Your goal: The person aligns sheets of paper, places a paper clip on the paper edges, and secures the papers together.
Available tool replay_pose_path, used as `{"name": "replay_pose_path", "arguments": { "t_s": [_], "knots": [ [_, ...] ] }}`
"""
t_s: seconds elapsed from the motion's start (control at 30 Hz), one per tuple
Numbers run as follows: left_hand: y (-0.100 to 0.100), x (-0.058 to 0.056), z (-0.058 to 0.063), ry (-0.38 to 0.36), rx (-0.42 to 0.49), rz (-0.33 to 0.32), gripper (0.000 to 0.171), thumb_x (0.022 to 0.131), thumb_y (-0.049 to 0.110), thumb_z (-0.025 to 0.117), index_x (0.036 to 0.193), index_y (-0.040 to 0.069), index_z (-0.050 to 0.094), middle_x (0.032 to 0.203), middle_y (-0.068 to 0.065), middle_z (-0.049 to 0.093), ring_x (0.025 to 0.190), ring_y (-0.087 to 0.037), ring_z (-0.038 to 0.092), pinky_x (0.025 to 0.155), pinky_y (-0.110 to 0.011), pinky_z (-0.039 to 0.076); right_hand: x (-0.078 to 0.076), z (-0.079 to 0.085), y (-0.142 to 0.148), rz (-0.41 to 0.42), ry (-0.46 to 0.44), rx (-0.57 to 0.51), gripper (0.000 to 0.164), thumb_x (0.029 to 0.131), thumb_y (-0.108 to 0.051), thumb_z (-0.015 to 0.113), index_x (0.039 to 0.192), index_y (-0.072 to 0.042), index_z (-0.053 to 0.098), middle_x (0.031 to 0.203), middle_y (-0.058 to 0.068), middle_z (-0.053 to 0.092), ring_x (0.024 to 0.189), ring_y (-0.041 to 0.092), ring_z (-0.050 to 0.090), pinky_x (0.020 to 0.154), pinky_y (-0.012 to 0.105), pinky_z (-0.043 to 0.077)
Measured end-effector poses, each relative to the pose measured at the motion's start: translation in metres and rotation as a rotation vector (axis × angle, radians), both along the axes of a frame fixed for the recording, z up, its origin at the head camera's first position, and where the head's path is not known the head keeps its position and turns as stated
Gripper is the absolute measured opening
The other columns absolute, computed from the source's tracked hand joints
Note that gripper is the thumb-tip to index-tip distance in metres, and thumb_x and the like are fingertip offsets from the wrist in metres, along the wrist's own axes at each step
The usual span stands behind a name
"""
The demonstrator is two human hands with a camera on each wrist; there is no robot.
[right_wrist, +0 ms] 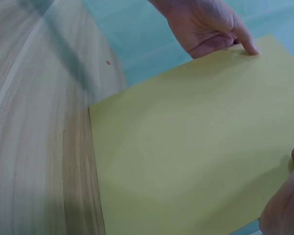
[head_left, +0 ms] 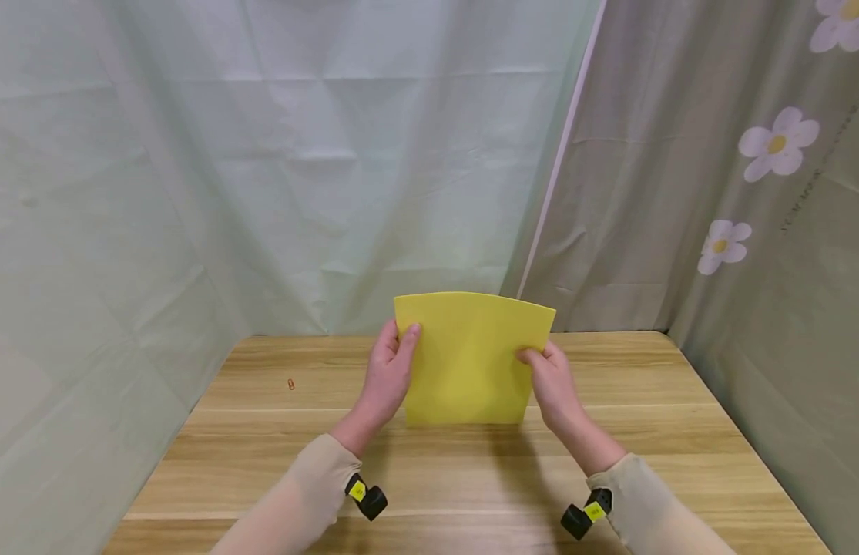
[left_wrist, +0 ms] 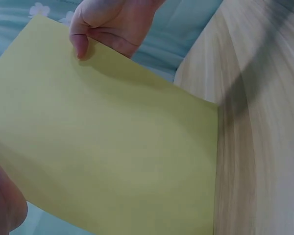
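Both hands hold a stack of yellow paper [head_left: 471, 370] upright, its lower edge at the wooden table. At the left edge my left hand [head_left: 390, 366] pinches it, thumb on the near face and fingers behind. My right hand [head_left: 554, 381] pinches the opposite edge in the same way, a little lower. The top edge of the paper bows slightly upward. In the left wrist view the right hand [left_wrist: 120, 24] appears beyond the sheet [left_wrist: 122, 132]; in the right wrist view the left hand [right_wrist: 210, 27] does. Fingers behind the paper are largely hidden.
A small orange-red paper clip [head_left: 290, 384] lies on the wooden table [head_left: 263, 455], left of the paper. Pale curtains [head_left: 374, 169] hang behind and on both sides, with white flowers [head_left: 779, 144] on the right one. Each wrist wears a small black camera [head_left: 366, 497].
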State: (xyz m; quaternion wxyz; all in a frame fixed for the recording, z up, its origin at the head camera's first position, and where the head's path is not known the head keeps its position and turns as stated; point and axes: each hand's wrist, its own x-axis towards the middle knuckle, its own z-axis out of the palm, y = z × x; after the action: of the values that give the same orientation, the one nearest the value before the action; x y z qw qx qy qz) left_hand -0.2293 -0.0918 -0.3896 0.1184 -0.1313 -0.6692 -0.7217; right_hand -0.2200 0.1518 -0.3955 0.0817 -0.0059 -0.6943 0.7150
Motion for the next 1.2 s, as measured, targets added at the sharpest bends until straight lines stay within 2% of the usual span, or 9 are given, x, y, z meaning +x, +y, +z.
{"name": "replay_pose_path", "arguments": {
  "t_s": [0.1,0.33,0.53,0.67,0.87,1.0,1.13,1.2],
  "knots": [
    [0.0,0.0,-0.003,-0.007,-0.008,-0.002,0.031,0.109,0.028,0.052,0.132,0.006,0.055,0.107,-0.014,0.063,0.091,-0.025,0.063,0.077,-0.035,0.055,-0.001,-0.003,0.001,0.009,-0.001,0.013,0.024,0.094,-0.001,0.053,0.115,0.004,0.063,0.109,0.01,0.064,0.103,0.022,0.058,0.092,0.035,0.044],
    [0.0,0.0,-0.004,-0.032,-0.027,0.005,0.031,0.108,0.03,0.055,0.128,0.007,0.056,0.106,-0.014,0.063,0.09,-0.025,0.064,0.076,-0.038,0.056,-0.001,-0.004,0.0,0.014,0.009,-0.001,0.024,0.093,0.001,0.053,0.114,0.004,0.063,0.107,0.01,0.065,0.1,0.022,0.059,0.091,0.035,0.046],
    [-0.001,0.001,-0.003,-0.022,-0.055,-0.005,0.03,0.107,0.031,0.056,0.127,0.007,0.056,0.105,-0.015,0.064,0.089,-0.027,0.065,0.074,-0.04,0.058,-0.001,0.002,-0.002,0.001,0.015,-0.003,0.023,0.09,0.002,0.054,0.112,0.004,0.062,0.103,0.008,0.063,0.094,0.021,0.06,0.084,0.033,0.05],
    [-0.002,0.001,-0.004,-0.006,-0.082,-0.018,0.03,0.108,0.032,0.054,0.126,0.009,0.056,0.104,-0.015,0.063,0.088,-0.028,0.066,0.073,-0.04,0.058,-0.002,0.008,-0.002,0.013,0.037,0.0,0.024,0.089,0.003,0.053,0.112,0.003,0.059,0.107,0.009,0.058,0.097,0.022,0.057,0.086,0.034,0.047],
    [-0.003,0.0,-0.005,0.003,-0.098,-0.031,0.027,0.108,0.025,0.055,0.128,0.007,0.055,0.107,-0.014,0.062,0.09,-0.027,0.066,0.074,-0.038,0.058,-0.005,0.024,0.0,0.019,0.097,-0.017,0.024,0.088,0.004,0.053,0.111,0.001,0.058,0.106,0.007,0.058,0.097,0.021,0.055,0.087,0.033,0.044],
    [-0.004,0.0,-0.005,0.007,-0.084,-0.053,0.026,0.107,0.017,0.056,0.13,0.006,0.054,0.108,-0.016,0.062,0.091,-0.029,0.067,0.075,-0.043,0.06,-0.006,0.04,0.002,0.03,0.161,-0.027,0.03,0.088,0.005,0.051,0.115,-0.001,0.061,0.108,0.006,0.062,0.095,0.021,0.058,0.084,0.033,0.047],
    [-0.004,0.0,-0.005,0.008,-0.072,-0.075,0.028,0.107,0.016,0.056,0.133,0.007,0.052,0.11,-0.017,0.062,0.092,-0.032,0.068,0.076,-0.048,0.06,-0.008,0.059,0.002,0.061,0.253,0.004,0.038,0.091,0.005,0.047,0.125,-0.001,0.062,0.123,0.012,0.063,0.11,0.022,0.058,0.094,0.034,0.045],
    [-0.004,-0.001,-0.005,0.008,-0.066,-0.078,0.028,0.107,0.015,0.056,0.133,0.007,0.052,0.111,-0.018,0.062,0.093,-0.033,0.068,0.076,-0.049,0.06,-0.008,0.069,0.0,0.08,0.303,0.019,0.039,0.093,0.005,0.044,0.128,0.001,0.061,0.123,0.013,0.064,0.116,0.022,0.058,0.098,0.034,0.042]
  ]
}}
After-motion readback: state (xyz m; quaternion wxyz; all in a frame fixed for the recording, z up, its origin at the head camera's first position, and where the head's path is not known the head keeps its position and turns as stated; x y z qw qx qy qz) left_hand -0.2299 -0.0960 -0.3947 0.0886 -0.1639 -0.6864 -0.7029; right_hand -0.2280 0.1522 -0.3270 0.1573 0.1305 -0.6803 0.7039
